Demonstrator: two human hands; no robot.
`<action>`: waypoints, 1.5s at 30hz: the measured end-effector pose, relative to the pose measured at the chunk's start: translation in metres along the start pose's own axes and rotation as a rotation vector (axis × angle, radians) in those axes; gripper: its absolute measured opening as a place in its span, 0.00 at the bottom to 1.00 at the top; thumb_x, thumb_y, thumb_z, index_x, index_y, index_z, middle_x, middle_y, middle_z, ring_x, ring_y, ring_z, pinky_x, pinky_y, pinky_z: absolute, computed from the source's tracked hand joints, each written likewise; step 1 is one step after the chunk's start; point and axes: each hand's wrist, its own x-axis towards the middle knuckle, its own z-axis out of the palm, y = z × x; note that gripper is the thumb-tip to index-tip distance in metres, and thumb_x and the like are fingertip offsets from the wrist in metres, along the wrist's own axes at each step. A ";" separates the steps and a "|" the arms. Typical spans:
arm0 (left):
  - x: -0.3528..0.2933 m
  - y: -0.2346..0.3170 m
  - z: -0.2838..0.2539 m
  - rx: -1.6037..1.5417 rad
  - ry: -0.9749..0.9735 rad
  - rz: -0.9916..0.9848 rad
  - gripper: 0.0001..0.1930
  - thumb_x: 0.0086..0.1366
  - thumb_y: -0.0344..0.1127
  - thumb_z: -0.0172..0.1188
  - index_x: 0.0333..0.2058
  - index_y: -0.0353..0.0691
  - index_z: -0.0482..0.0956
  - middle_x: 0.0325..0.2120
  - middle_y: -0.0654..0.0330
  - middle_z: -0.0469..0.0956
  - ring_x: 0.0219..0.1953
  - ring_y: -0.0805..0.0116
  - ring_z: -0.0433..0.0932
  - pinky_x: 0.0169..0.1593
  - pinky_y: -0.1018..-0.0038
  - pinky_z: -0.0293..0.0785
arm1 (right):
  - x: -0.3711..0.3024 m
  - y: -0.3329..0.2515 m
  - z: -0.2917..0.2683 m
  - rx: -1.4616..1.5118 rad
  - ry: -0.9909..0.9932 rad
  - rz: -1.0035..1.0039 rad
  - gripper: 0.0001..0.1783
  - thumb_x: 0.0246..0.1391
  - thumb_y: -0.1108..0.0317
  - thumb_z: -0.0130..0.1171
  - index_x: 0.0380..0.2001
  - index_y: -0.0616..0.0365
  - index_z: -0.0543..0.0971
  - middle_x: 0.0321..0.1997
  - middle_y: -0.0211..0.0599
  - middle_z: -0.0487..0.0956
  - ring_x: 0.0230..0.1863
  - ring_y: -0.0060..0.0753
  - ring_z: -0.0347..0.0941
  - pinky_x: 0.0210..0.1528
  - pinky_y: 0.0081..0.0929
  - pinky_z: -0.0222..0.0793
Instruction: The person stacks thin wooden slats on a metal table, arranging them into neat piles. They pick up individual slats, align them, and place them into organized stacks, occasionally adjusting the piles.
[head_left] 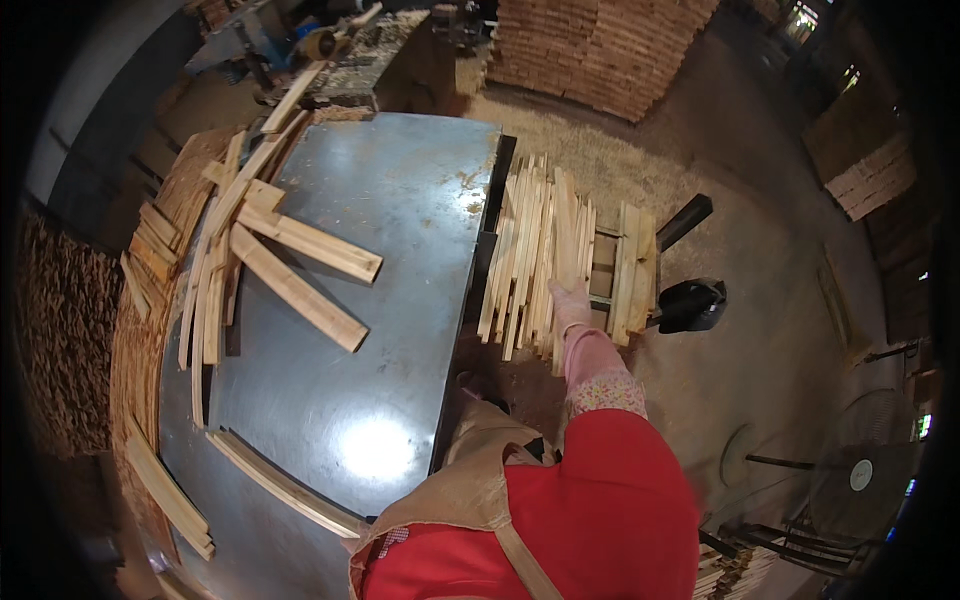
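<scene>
My right hand (pixel 570 303) reaches out past the table's right edge, closed around the near end of a wooden slat (pixel 566 225). That slat lies on top of a stack of slats (pixel 515 265) beside the table. A pink sleeve with a floral cuff covers the right forearm. My left hand does not show; the apron and red clothing hide that side. One long slat (pixel 285 484) lies along the near part of the metal table (pixel 400 330), its near end reaching my apron. Farther up, several loose slats (pixel 300 285) lie crossed over each other on the table's left half.
Another short row of slats (pixel 632 270) rests on the same rack, with a black scoop-like object (pixel 692 305) beside it. Piled wood (pixel 600 50) stands at the back. A fan (pixel 860 475) is at lower right. Boards (pixel 145 370) line the table's left edge.
</scene>
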 end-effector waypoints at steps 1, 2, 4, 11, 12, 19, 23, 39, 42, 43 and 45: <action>-0.006 0.009 0.005 0.000 0.007 -0.012 0.36 0.65 0.40 0.72 0.66 0.30 0.69 0.51 0.42 0.83 0.50 0.48 0.84 0.58 0.57 0.79 | 0.026 0.008 0.000 -0.016 -0.010 0.050 0.54 0.64 0.44 0.67 0.81 0.62 0.56 0.80 0.60 0.66 0.81 0.57 0.60 0.82 0.38 0.54; -0.008 0.021 0.012 0.001 0.016 -0.026 0.36 0.65 0.40 0.72 0.66 0.29 0.69 0.51 0.43 0.83 0.50 0.48 0.84 0.58 0.57 0.79 | 0.050 0.017 0.000 -0.031 -0.019 0.103 0.53 0.64 0.44 0.66 0.82 0.61 0.56 0.81 0.61 0.65 0.82 0.56 0.60 0.82 0.38 0.53; -0.013 0.044 0.023 0.011 0.026 -0.035 0.35 0.65 0.39 0.72 0.66 0.29 0.69 0.51 0.43 0.83 0.50 0.49 0.84 0.57 0.57 0.79 | 0.082 0.036 0.003 -0.011 -0.035 0.175 0.52 0.66 0.43 0.63 0.82 0.60 0.56 0.81 0.60 0.64 0.82 0.56 0.60 0.82 0.38 0.53; -0.039 0.080 0.052 -0.044 0.084 -0.085 0.34 0.66 0.37 0.72 0.65 0.27 0.70 0.50 0.44 0.84 0.49 0.51 0.84 0.56 0.59 0.79 | 0.177 0.059 0.051 -0.174 -0.162 0.094 0.47 0.72 0.35 0.47 0.80 0.59 0.61 0.80 0.54 0.68 0.80 0.56 0.63 0.81 0.39 0.54; -0.044 0.075 0.053 -0.063 0.098 -0.097 0.33 0.66 0.37 0.71 0.65 0.27 0.70 0.50 0.44 0.84 0.49 0.51 0.84 0.56 0.59 0.79 | 0.186 0.057 0.055 -0.253 -0.204 0.087 0.47 0.73 0.34 0.45 0.80 0.59 0.62 0.80 0.54 0.69 0.80 0.56 0.63 0.81 0.39 0.54; -0.057 0.109 0.077 0.074 0.124 -0.049 0.33 0.67 0.37 0.72 0.64 0.26 0.71 0.50 0.44 0.84 0.50 0.51 0.85 0.57 0.59 0.79 | 0.280 0.058 0.040 -1.066 0.100 -0.536 0.34 0.77 0.52 0.48 0.76 0.62 0.66 0.75 0.53 0.74 0.74 0.54 0.70 0.78 0.45 0.64; -0.072 0.078 0.058 0.402 0.176 -0.201 0.34 0.68 0.47 0.71 0.62 0.26 0.73 0.54 0.34 0.83 0.59 0.37 0.82 0.62 0.53 0.79 | 0.146 -0.181 0.095 -0.092 0.015 -0.675 0.32 0.76 0.57 0.55 0.74 0.67 0.68 0.72 0.52 0.76 0.68 0.50 0.76 0.73 0.40 0.70; -0.042 0.116 0.025 0.293 0.043 -0.189 0.38 0.65 0.55 0.70 0.66 0.37 0.73 0.59 0.39 0.80 0.61 0.38 0.80 0.63 0.52 0.78 | -0.338 -0.121 0.355 -0.320 -1.223 -0.655 0.38 0.63 0.62 0.68 0.69 0.59 0.63 0.63 0.59 0.79 0.60 0.62 0.80 0.64 0.50 0.75; -0.028 0.050 0.018 0.241 0.073 0.027 0.38 0.61 0.55 0.72 0.64 0.38 0.76 0.54 0.41 0.82 0.57 0.37 0.81 0.61 0.50 0.77 | -0.414 -0.074 0.308 -0.979 -1.519 -0.954 0.43 0.69 0.49 0.57 0.76 0.65 0.57 0.54 0.63 0.84 0.52 0.62 0.84 0.58 0.52 0.79; -0.022 0.028 0.017 0.246 0.089 0.143 0.38 0.59 0.54 0.73 0.63 0.39 0.77 0.52 0.42 0.83 0.55 0.37 0.81 0.61 0.49 0.77 | -0.425 -0.037 0.318 -1.144 -1.608 -1.168 0.48 0.74 0.38 0.47 0.80 0.66 0.55 0.50 0.66 0.85 0.50 0.63 0.85 0.56 0.51 0.79; -0.044 0.063 0.008 0.139 0.081 0.092 0.41 0.54 0.54 0.75 0.63 0.40 0.76 0.51 0.42 0.82 0.55 0.37 0.80 0.62 0.50 0.77 | -0.447 -0.058 0.348 -1.220 -1.949 -1.046 0.45 0.74 0.35 0.43 0.77 0.62 0.64 0.58 0.64 0.83 0.58 0.64 0.81 0.62 0.52 0.75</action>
